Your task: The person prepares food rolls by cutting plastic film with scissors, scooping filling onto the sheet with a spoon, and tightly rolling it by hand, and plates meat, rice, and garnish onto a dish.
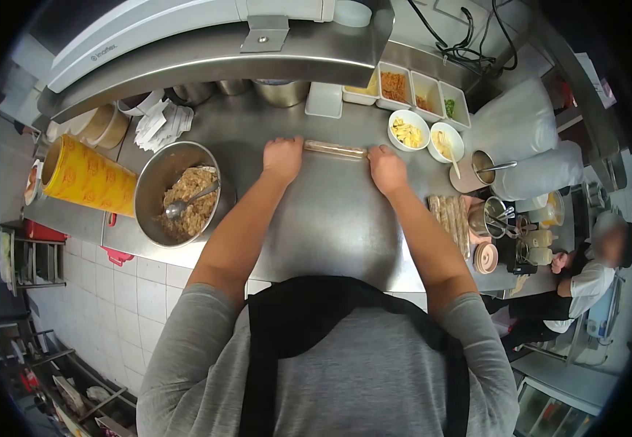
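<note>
A thin, pale brown roll in clear plastic wrap (pixel 336 150) lies crosswise over the steel counter, between my two hands. My left hand (pixel 282 159) is closed on the wrap at its left end. At the right end, my right hand (pixel 388 170) grips the wrap in the same way. Several similar wrapped rolls (pixel 450 222) lie side by side near my right forearm. To the left stands a large steel bowl (pixel 143 191) holding a light brown, lumpy mixture (pixel 193 191), with a metal spoon (pixel 177 209) resting in it.
White containers of toppings (pixel 394 87) and two white bowls (pixel 408 130) stand at the back right. A yellow patterned cylinder (pixel 86 175) lies left of the steel bowl. A steel shelf (pixel 214 73) overhangs the counter's back. Another person (pixel 585 277) stands at the far right.
</note>
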{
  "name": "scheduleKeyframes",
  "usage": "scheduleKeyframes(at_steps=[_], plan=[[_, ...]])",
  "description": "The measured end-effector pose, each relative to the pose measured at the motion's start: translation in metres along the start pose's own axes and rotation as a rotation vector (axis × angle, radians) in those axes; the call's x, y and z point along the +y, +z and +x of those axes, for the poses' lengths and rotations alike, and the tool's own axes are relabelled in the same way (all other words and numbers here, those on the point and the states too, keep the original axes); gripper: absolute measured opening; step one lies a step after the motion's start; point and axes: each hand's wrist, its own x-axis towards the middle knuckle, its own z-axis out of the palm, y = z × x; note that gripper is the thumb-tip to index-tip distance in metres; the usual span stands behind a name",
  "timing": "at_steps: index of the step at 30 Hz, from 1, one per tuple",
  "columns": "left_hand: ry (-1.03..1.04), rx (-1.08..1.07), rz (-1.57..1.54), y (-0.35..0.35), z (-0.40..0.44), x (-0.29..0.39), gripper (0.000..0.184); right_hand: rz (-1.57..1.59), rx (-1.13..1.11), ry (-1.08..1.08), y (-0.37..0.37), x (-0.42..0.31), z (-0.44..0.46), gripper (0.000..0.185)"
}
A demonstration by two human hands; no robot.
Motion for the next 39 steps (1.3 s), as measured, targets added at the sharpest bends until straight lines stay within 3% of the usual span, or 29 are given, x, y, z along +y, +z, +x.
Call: scheduleKeyframes(at_steps=[8, 11, 15, 18, 19, 21, 24, 30, 32, 36, 38, 39], plan=[[0.077, -0.006, 0.024, 0.016, -0.001, 0.001, 0.015, -0.063, 0.077, -0.022, 0.025, 0.005, 0.007, 0.009], [0.092, -0.039, 0.003, -0.003, -0.007, 0.007, 0.015, -0.129, 0.108, -0.139, 0.014, 0.010, 0.000, 0.010], [0.248, -0.107, -0.044, -0.050, -0.073, 0.019, 0.014, -0.186, -0.297, -0.211, -0.051, -0.007, -0.060, 0.014], [0.449, -0.286, -0.066, -0.086, -0.156, 0.016, 0.019, 0.010, -0.300, -0.503, -0.085, -0.014, -0.141, 0.018], [0.470, -0.335, -0.146, -0.097, -0.181, 0.013, 0.019, 0.135, -0.472, -0.368, -0.105, -0.028, -0.169, 0.024], [0.463, -0.471, -0.257, -0.113, -0.206, 0.014, 0.021, 0.270, -0.630, -0.362, -0.133, -0.048, -0.203, 0.029], [0.418, -0.643, -0.301, -0.113, -0.223, 0.012, 0.022, 0.268, -0.598, -0.365, -0.132, -0.055, -0.223, 0.027], [0.392, -0.506, -0.220, -0.086, -0.210, 0.003, 0.020, 0.189, -0.648, -0.290, -0.096, -0.040, -0.178, 0.014], [0.345, -0.464, -0.164, -0.074, -0.176, 0.004, 0.022, -0.048, -0.539, -0.350, -0.063, -0.027, -0.149, 0.010], [0.127, -0.284, -0.064, -0.043, -0.086, 0.001, 0.016, 0.016, -0.308, -0.099, -0.042, -0.024, -0.055, 0.015], [0.021, -0.271, -0.054, -0.030, -0.048, 0.002, 0.015, 0.002, -0.459, 0.136, -0.026, -0.021, -0.010, 0.024], [-0.036, -0.290, -0.053, -0.028, -0.030, 0.002, 0.016, -0.039, -0.451, 0.129, -0.022, -0.020, 0.006, 0.022]])
